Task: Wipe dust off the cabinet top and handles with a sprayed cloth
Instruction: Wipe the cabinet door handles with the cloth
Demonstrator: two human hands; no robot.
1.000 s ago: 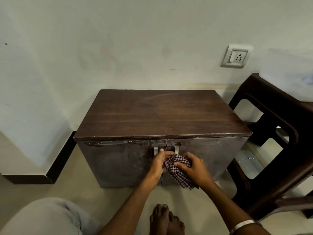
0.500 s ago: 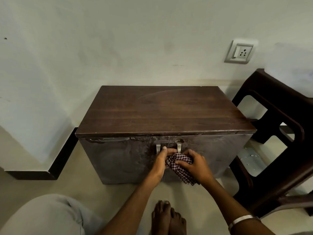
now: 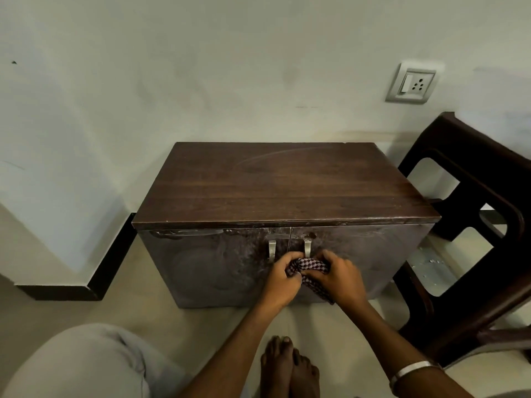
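A low dark wooden cabinet point(image 3: 287, 185) stands against the wall, with two metal handles, the left handle point(image 3: 271, 249) and the right handle point(image 3: 307, 247), at the middle of its doors. A checked cloth point(image 3: 305, 268) is bunched against the doors just below the handles. My left hand point(image 3: 283, 278) and my right hand point(image 3: 337, 275) both grip it, pressed close together. The lower ends of both handles are hidden behind my fingers and the cloth.
A dark plastic chair point(image 3: 471, 225) stands close on the cabinet's right. A wall socket point(image 3: 411, 85) is above it. A black skirting corner point(image 3: 109, 265) juts out at left. My knee point(image 3: 83, 363) and bare feet point(image 3: 287, 369) are on the floor in front.
My hands have closed in on each other and risen slightly toward the handles, and the cloth is more bunched between them. My view has shifted a little nearer.
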